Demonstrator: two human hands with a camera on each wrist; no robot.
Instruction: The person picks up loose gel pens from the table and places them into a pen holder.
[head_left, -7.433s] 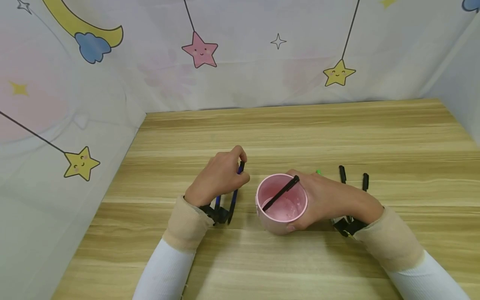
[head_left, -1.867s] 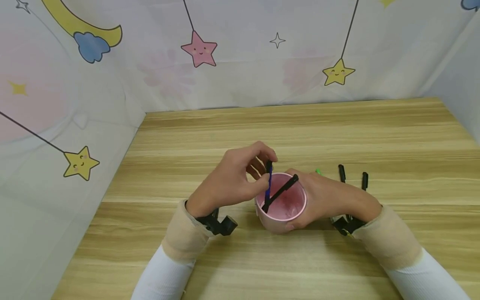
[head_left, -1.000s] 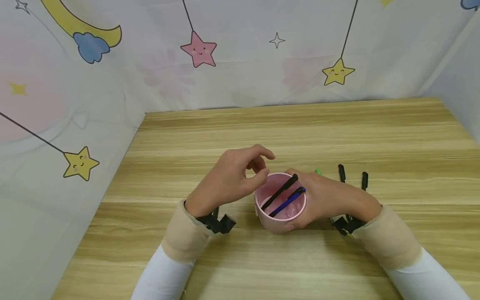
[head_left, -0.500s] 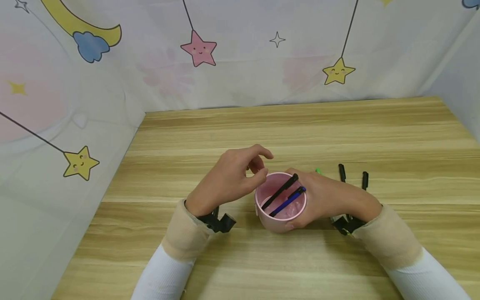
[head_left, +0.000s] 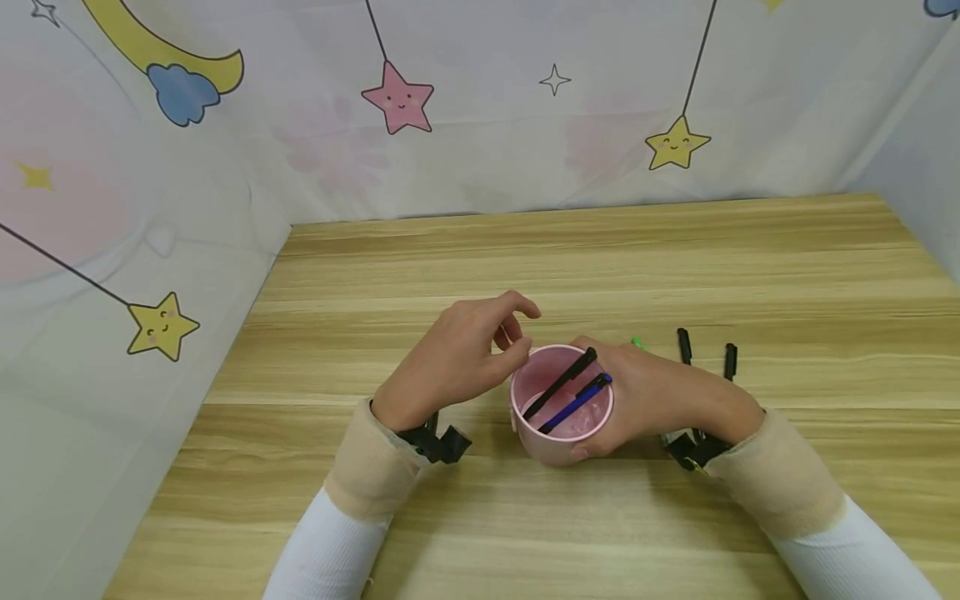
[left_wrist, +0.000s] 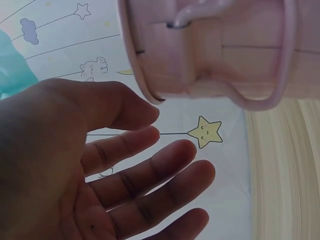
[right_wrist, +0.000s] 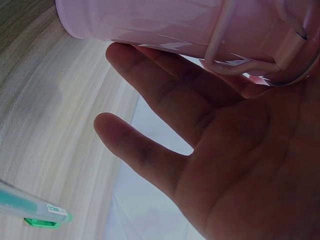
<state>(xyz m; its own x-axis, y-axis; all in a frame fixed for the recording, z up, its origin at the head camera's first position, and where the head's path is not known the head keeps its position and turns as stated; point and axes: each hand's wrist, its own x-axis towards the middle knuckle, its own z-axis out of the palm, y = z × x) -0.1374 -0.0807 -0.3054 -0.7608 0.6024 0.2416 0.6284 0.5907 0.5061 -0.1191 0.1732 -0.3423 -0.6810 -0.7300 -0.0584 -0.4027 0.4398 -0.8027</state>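
A pink cup (head_left: 553, 454) stands on the table, its mouth facing up. My right hand (head_left: 651, 396) grips it from the right, thumb at the front and fingers round the far side; in the right wrist view the fingers lie along the wall of the cup (right_wrist: 160, 22). Inside lean a black pen (head_left: 558, 385) and a blue pen (head_left: 576, 406), roughly parallel. My left hand (head_left: 457, 350) hovers at the left rim, fingers loosely bent and holding nothing. In the left wrist view its thumb is close to the rim of the cup (left_wrist: 142, 75).
Right of the cup lie pens partly hidden by the right arm: one black cap (head_left: 684, 346), another black cap (head_left: 731, 362) and a green tip. The right wrist view shows a green marker (right_wrist: 35, 206) on the table (right_wrist: 60, 125). A printed cloth (head_left: 480, 158) hangs behind.
Earlier the left hand pinched the blue pen left of the cup, then brought it over the rim. The fingers let go and the pen dropped in. Since then the left hand has drifted slightly left.
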